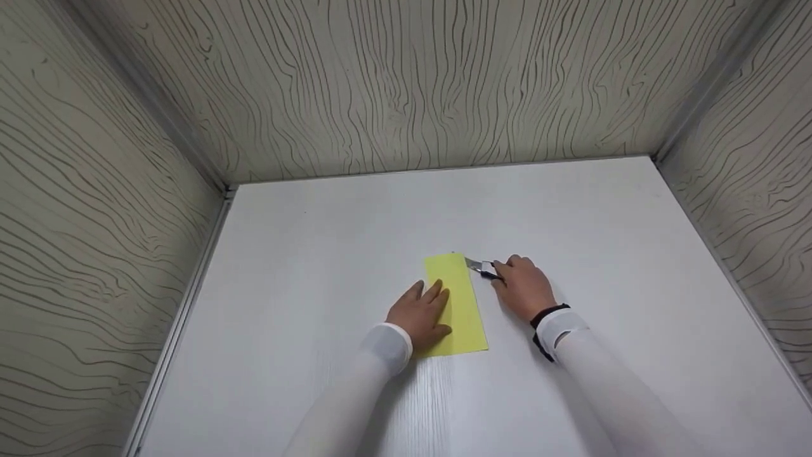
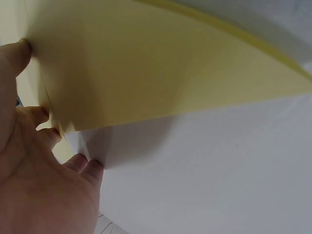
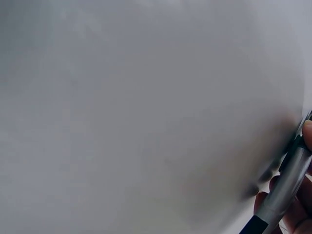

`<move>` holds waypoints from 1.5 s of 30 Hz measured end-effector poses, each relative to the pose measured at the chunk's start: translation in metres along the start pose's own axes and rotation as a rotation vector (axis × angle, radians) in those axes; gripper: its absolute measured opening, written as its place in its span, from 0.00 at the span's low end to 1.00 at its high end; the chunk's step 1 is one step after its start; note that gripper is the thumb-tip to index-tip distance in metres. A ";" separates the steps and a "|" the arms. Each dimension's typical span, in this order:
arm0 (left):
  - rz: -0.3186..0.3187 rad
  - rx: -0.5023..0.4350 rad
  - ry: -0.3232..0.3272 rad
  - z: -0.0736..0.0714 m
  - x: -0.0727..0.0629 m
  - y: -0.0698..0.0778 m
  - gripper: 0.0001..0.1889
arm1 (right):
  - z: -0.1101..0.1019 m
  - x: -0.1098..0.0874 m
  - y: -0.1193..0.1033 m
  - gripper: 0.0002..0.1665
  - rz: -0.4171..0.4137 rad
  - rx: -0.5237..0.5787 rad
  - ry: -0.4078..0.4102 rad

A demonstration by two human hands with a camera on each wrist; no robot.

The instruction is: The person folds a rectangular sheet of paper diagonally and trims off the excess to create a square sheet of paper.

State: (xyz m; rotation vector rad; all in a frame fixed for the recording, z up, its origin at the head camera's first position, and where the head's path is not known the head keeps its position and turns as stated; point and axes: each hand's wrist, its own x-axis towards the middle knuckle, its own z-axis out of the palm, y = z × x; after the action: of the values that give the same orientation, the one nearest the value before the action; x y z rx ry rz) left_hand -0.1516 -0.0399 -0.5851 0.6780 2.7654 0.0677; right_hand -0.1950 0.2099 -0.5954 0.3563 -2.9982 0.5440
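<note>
A strip of yellow paper (image 1: 465, 317) lies lengthwise on the white table. My left hand (image 1: 419, 317) rests on its left side with the fingers spread and nearly straight. In the left wrist view, the fingertips (image 2: 92, 170) sit by the edge of the paper (image 2: 122, 73). My right hand (image 1: 525, 289) grips a utility knife (image 1: 488, 273), the blade (image 1: 473, 263) pointing left at the paper's upper right corner. The knife's grey and black handle (image 3: 287, 185) shows at the right edge of the right wrist view, with fingers curled round it.
The white tabletop (image 1: 285, 254) spreads out on every side of the paper. Panels with a wood-grain pattern stand behind it (image 1: 406, 89), on the left (image 1: 95, 254) and on the right (image 1: 748, 184).
</note>
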 end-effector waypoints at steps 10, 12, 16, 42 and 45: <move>0.029 0.020 0.011 -0.001 0.000 -0.001 0.39 | -0.005 0.003 0.007 0.22 0.038 -0.004 0.038; 0.030 0.021 0.015 -0.001 0.000 -0.001 0.39 | -0.005 0.003 0.008 0.22 0.043 0.000 0.038; 0.030 0.020 0.016 -0.003 0.000 0.000 0.39 | -0.005 0.003 0.009 0.21 0.050 0.007 0.034; 0.003 -0.043 -0.019 0.002 -0.001 -0.002 0.40 | -0.057 -0.050 0.120 0.14 0.267 0.052 0.169; 0.009 -0.035 -0.014 0.003 -0.001 -0.002 0.40 | -0.057 -0.054 0.128 0.16 0.286 0.043 0.174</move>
State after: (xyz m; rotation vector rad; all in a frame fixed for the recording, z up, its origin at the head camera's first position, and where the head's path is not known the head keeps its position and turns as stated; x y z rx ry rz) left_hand -0.1513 -0.0422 -0.5877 0.6796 2.7415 0.1128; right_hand -0.1719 0.3580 -0.5913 -0.1166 -2.8854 0.6263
